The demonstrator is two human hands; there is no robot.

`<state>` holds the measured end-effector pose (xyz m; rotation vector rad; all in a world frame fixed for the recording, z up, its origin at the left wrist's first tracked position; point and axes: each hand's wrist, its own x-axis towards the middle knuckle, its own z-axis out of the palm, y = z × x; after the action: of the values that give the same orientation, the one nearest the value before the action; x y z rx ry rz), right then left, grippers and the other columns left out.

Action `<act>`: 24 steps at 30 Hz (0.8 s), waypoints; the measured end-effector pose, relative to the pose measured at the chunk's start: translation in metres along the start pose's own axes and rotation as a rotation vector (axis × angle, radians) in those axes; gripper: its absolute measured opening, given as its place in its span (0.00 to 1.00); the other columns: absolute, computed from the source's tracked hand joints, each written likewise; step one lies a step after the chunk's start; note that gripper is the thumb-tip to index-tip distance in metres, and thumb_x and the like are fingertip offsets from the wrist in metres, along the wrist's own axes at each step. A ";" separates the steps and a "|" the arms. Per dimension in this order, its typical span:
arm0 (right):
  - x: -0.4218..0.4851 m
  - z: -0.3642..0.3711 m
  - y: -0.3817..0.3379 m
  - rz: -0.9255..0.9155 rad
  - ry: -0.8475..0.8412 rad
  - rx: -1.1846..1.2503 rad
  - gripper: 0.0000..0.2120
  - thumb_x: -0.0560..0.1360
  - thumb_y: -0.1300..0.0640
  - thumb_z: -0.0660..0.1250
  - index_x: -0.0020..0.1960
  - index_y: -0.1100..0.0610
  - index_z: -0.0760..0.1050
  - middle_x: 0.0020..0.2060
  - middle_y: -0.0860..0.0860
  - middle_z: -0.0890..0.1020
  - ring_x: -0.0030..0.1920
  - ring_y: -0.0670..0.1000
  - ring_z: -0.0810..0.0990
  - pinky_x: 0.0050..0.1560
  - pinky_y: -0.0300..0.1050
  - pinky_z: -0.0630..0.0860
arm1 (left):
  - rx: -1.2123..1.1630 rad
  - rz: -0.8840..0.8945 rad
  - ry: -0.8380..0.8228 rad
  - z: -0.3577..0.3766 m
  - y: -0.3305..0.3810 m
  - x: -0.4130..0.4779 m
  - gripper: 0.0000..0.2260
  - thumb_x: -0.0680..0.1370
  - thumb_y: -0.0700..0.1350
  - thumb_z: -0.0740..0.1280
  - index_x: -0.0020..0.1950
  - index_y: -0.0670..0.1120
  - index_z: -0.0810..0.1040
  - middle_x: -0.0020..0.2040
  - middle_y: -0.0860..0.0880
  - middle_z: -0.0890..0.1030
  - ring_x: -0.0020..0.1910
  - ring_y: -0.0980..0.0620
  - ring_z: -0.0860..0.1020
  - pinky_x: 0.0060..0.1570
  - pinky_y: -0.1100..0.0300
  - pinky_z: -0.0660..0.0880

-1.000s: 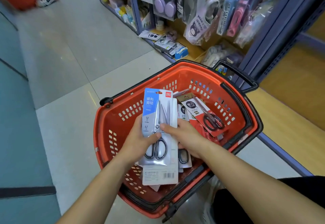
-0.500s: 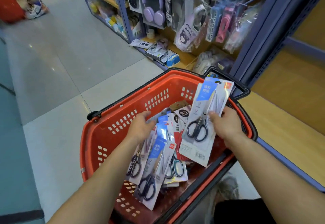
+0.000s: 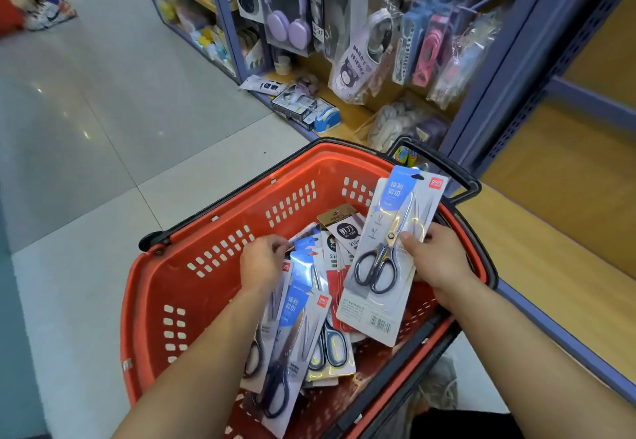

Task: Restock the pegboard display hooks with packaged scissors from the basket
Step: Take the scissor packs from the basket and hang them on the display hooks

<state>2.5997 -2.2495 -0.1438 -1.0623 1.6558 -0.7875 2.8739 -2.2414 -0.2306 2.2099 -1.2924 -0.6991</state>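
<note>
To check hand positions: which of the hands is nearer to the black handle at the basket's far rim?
Right. The right hand, holding a scissors pack, is just below the handle; the left hand is farther left, gripping packs inside the basket.

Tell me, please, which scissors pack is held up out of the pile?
The blue-topped pack gripped by the right hand, raised above the basket; the others lie heaped inside it, under the left hand.
</note>
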 end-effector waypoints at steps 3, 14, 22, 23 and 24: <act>-0.004 0.000 -0.001 0.012 -0.034 0.005 0.07 0.83 0.58 0.66 0.55 0.49 0.82 0.52 0.51 0.86 0.52 0.56 0.85 0.56 0.64 0.82 | -0.006 0.082 0.106 -0.016 0.015 -0.016 0.04 0.81 0.45 0.70 0.51 0.50 0.85 0.49 0.56 0.83 0.47 0.56 0.80 0.47 0.56 0.79; -0.011 0.032 0.002 0.058 -0.100 -0.156 0.07 0.82 0.59 0.65 0.56 0.51 0.80 0.51 0.54 0.85 0.52 0.59 0.84 0.55 0.56 0.82 | -0.502 -0.010 -0.354 -0.010 0.023 -0.095 0.12 0.75 0.47 0.77 0.50 0.47 0.75 0.50 0.46 0.84 0.33 0.54 0.79 0.37 0.54 0.76; -0.006 0.028 0.007 0.079 -0.183 -0.110 0.06 0.84 0.57 0.64 0.56 0.49 0.77 0.52 0.50 0.84 0.49 0.53 0.83 0.55 0.54 0.80 | -0.539 -0.023 -0.415 0.002 0.038 -0.076 0.12 0.84 0.47 0.65 0.43 0.43 0.75 0.48 0.53 0.78 0.45 0.66 0.76 0.52 0.58 0.68; -0.006 0.028 0.007 0.085 -0.195 -0.090 0.06 0.84 0.57 0.64 0.55 0.48 0.77 0.52 0.50 0.85 0.50 0.53 0.83 0.55 0.54 0.80 | -0.543 -0.030 -0.389 0.004 0.039 -0.074 0.11 0.82 0.47 0.69 0.43 0.45 0.73 0.48 0.53 0.79 0.48 0.62 0.77 0.50 0.59 0.70; -0.006 0.028 0.007 0.090 -0.207 -0.074 0.07 0.84 0.57 0.64 0.54 0.47 0.78 0.53 0.50 0.85 0.51 0.53 0.84 0.57 0.55 0.80 | -0.557 -0.036 -0.357 0.007 0.038 -0.071 0.12 0.79 0.47 0.73 0.44 0.46 0.71 0.49 0.51 0.79 0.48 0.55 0.78 0.48 0.60 0.71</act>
<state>2.6249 -2.2418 -0.1565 -1.0748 1.5542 -0.5426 2.8154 -2.1962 -0.1990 1.7041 -1.0429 -1.3310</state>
